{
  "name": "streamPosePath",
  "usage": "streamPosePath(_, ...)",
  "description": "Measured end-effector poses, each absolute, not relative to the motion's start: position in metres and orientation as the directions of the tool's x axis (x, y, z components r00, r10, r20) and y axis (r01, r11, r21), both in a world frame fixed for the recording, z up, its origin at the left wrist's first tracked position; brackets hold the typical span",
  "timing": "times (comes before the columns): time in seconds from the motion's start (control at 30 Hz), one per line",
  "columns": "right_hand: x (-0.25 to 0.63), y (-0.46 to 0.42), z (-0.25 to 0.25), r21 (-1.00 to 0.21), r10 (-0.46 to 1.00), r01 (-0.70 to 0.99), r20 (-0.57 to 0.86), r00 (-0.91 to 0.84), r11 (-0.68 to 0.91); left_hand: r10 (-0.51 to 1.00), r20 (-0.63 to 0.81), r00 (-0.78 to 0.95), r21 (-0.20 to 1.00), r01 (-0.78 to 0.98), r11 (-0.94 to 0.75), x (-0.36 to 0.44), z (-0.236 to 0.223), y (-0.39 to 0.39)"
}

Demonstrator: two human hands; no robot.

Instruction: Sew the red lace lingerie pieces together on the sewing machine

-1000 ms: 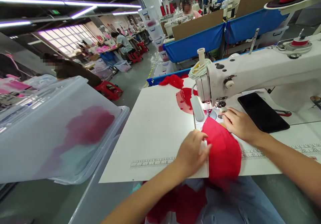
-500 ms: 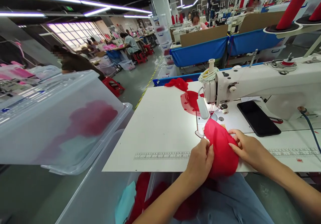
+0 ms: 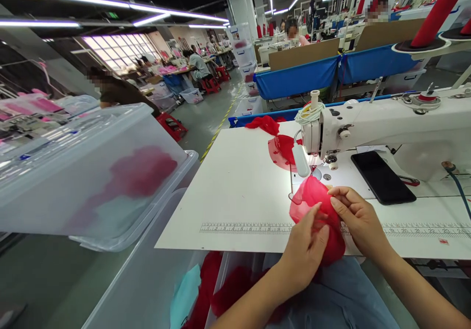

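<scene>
Sheer red fabric (image 3: 333,245) lies in front of the sewing machine (image 3: 342,127), its far end close to the needle area and its near end hanging over the table edge. My right hand (image 3: 358,218) pinches the right edge of this fabric between thumb and fingers. Over the lower left part is my left hand (image 3: 303,255), its thumb and fingers apart, touching or just above the cloth. A white lamp (image 3: 300,159) on the machine lights the far end. The needle tip is hard to make out.
A black phone (image 3: 382,177) lies right of the fabric, with red-handled snips (image 3: 410,181) beside it. More red pieces (image 3: 283,150) rest behind the lamp. Plastic bins (image 3: 147,172) stand at left; red cloth (image 3: 235,287) fills one below the table. Co-workers sit farther back.
My left hand has loosened from the fabric, and its fingers have parted. The fabric's left part has spread out to the left. My right hand has shifted slightly left along the edge.
</scene>
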State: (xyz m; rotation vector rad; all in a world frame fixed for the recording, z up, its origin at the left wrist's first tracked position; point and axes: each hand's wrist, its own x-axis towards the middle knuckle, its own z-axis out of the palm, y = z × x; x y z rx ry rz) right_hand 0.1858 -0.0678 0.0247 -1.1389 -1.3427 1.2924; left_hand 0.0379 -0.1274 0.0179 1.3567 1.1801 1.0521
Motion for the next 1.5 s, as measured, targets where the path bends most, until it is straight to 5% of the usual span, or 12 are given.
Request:
streamPosePath(0.1, 0.178, -0.070, 0.022, -0.988, 0.969, 0.109, 0.081, -0.233, 0.109, 0.937, -0.164, 0.307, 0.947, -0.216, 0.236, 0.047, 0.020, -0.121)
streamPosePath(0.23, 0.182, -0.072, 0.017, -0.977, 0.918, 0.119, 0.119, -0.377, 0.176, 0.936, -0.264, 0.233, 0.882, -0.334, 0.332, 0.050, 0.009, -0.107)
streamPosePath(0.37, 0.198, -0.074, 0.007, -0.954, 0.965, 0.169, 0.230, -0.129, 0.250, 0.923, -0.311, 0.226, 0.834, -0.401, 0.379, 0.050, 0.006, -0.098)
streamPosePath(0.47, 0.205, -0.079, 0.002, -0.997, 0.998, 0.048, 0.061, 0.024, 0.059, 0.922, -0.288, 0.259, 0.777, -0.500, 0.383, 0.051, 0.016, -0.097)
streamPosePath(0.63, 0.187, -0.087, 0.001, -0.783, 0.801, -0.288, -0.399, -0.447, -0.551, 0.890, -0.352, 0.291, 0.617, -0.642, 0.454, 0.055, 0.044, -0.095)
streamPosePath(0.8, 0.190, -0.056, 0.004, -0.853, 0.925, -0.400, -0.216, -0.314, -0.335, 0.895, -0.361, 0.262, 0.584, -0.685, 0.436, 0.048, 0.057, -0.091)
streamPosePath(1.0, 0.235, -0.036, 0.013, -0.985, 0.993, 0.167, -0.047, -0.106, -0.029, 0.852, -0.421, 0.311, 0.691, -0.498, 0.524, 0.041, 0.021, -0.116)
streamPosePath(1.1, 0.245, -0.044, 0.009, -0.775, 0.979, 0.599, 0.152, -0.135, 0.203, 0.812, -0.476, 0.338, 0.737, -0.351, 0.578, 0.037, 0.007, -0.128)
streamPosePath(1.23, 0.245, -0.050, 0.003, -0.553, 0.944, 0.771, 0.263, -0.197, 0.315, 0.758, -0.514, 0.401, 0.847, 0.101, 0.521, 0.020, 0.012, -0.122)
streamPosePath(1.3, 0.243, -0.052, 0.000, -0.493, 0.933, 0.803, 0.295, -0.208, 0.335, 0.880, -0.384, 0.279, 0.868, 0.433, 0.242, 0.009, 0.019, -0.105)
streamPosePath(1.37, 0.239, -0.055, -0.004, -0.422, 0.913, 0.826, 0.325, -0.246, 0.373, 0.992, -0.011, 0.125, 0.749, 0.658, -0.075, 0.004, 0.023, -0.080)
streamPosePath(1.5, 0.229, -0.063, -0.010, -0.327, 0.856, 0.816, 0.383, -0.347, 0.477, 0.978, 0.135, 0.157, 0.719, 0.664, -0.206, 0.012, 0.018, -0.038)
